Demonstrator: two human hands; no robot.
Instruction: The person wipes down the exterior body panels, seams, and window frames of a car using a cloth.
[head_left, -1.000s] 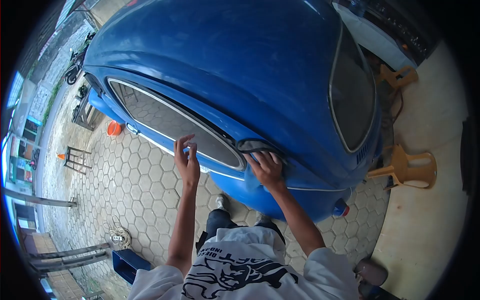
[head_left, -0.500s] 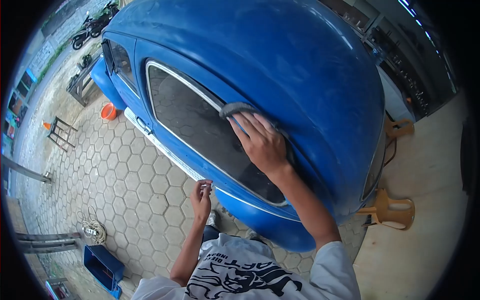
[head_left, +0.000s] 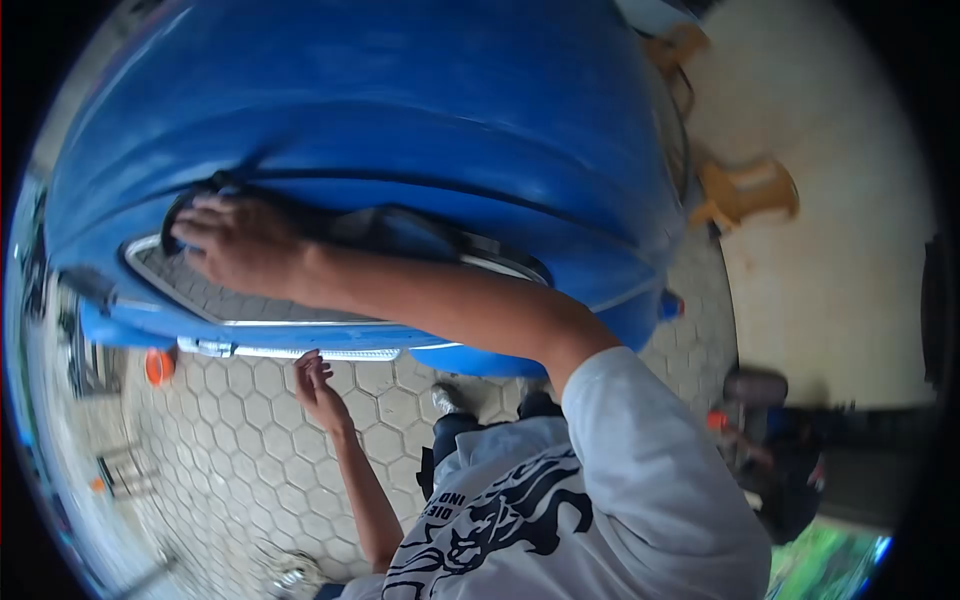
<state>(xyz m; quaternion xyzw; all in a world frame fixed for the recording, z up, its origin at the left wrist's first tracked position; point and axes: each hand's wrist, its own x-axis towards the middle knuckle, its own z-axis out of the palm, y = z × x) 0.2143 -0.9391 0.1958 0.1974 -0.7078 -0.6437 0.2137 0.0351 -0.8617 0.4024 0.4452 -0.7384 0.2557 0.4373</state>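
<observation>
A blue car point(head_left: 430, 120) with a rounded roof fills the upper part of the head view. My right hand point(head_left: 240, 245) presses a dark grey cloth point(head_left: 385, 230) against the car, at the far left upper corner of the side window point(head_left: 240, 300). The cloth trails to the right along the window's top edge, partly hidden by my forearm. Low beside the car's running board point(head_left: 330, 353), my left hand point(head_left: 318, 385) hangs in the air with its fingers loosely apart, holding nothing.
An orange bucket point(head_left: 159, 367) stands on the paving point(head_left: 250, 440) at the left, with a small stool point(head_left: 128, 472) below it. Yellow chairs point(head_left: 750, 193) are at the upper right. Another person point(head_left: 790, 490) is at the lower right, blurred. Coiled cable point(head_left: 293, 575) lies at the bottom.
My right hand has swept the cloth far to the left along the window's top edge. My left hand has dropped from beside the window to a lower place. The view has turned.
</observation>
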